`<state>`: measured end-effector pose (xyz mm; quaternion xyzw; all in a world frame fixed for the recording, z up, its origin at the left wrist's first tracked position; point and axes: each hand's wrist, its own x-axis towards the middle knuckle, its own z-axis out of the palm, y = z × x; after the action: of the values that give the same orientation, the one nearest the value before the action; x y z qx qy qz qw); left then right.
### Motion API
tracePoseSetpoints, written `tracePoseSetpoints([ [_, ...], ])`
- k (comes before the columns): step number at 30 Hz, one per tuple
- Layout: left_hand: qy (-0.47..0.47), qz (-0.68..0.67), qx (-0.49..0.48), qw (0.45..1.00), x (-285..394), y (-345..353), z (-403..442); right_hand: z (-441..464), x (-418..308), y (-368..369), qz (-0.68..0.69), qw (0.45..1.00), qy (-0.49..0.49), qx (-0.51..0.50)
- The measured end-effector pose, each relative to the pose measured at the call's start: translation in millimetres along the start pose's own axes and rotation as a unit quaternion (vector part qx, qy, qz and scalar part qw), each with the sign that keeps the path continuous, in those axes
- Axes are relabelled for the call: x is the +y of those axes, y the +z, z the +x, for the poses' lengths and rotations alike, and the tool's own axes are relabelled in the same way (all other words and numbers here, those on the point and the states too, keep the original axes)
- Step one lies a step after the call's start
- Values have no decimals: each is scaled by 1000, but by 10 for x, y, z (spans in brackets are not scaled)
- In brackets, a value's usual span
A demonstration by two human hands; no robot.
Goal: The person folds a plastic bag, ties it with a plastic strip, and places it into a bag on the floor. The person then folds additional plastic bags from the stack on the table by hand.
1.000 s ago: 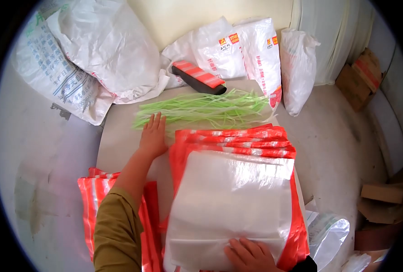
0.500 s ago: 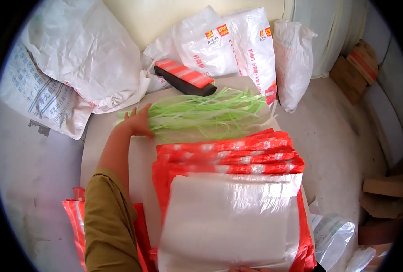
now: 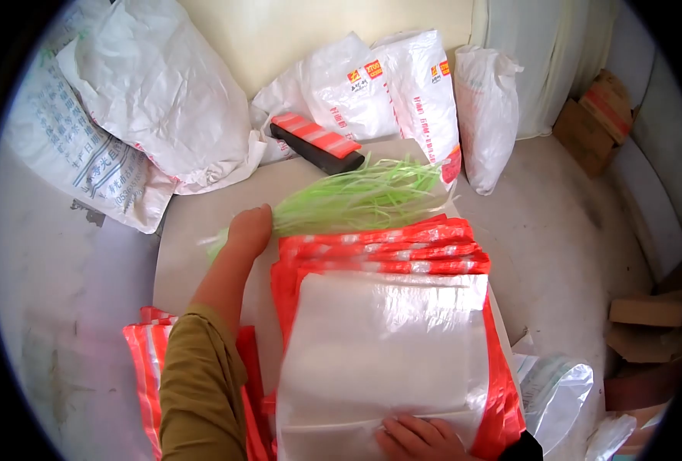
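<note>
My left hand is closed around one end of a bundle of green plastic strips. The loose strips fan out to the right, and a short tail sticks out left of the fist. My right hand lies with its fingers flat on the front edge of a pale plastic sheet; part of that hand is cut off by the frame. Under the sheet is a stack of red-and-white striped plastic bags, their folded ends layered at the back.
Behind the strips lies a black block with a red striped top on the table. White sacks lean along the back. More red striped plastic hangs at the left. Cardboard boxes sit on the floor at right.
My left hand has gone from spread over the strips to closed on them, drawing the bundle together. My right hand has come further into view on the sheet. The camera view has shifted slightly.
</note>
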<state>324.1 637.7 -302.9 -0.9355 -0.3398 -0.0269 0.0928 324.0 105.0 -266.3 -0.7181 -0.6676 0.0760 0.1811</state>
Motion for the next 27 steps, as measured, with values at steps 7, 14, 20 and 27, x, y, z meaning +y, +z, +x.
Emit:
tracePoseSetpoints([
  [7, -88, 83, 82, 989, -563, -812, -296, 23, 44, 61, -19, 999, -31, 33],
  [14, -312, 55, -8, 948, -2119, -853, -2073, 14, -18, 46, -29, 996, -34, 74],
  [20, -306, -35, -46, 950, -1445, -741, -3967, -44, -96, 124, -10, 993, -36, 109],
  [27, -307, -62, -109, 943, -272, -968, -4741, -102, -193, 125, -12, 992, -39, 117],
])
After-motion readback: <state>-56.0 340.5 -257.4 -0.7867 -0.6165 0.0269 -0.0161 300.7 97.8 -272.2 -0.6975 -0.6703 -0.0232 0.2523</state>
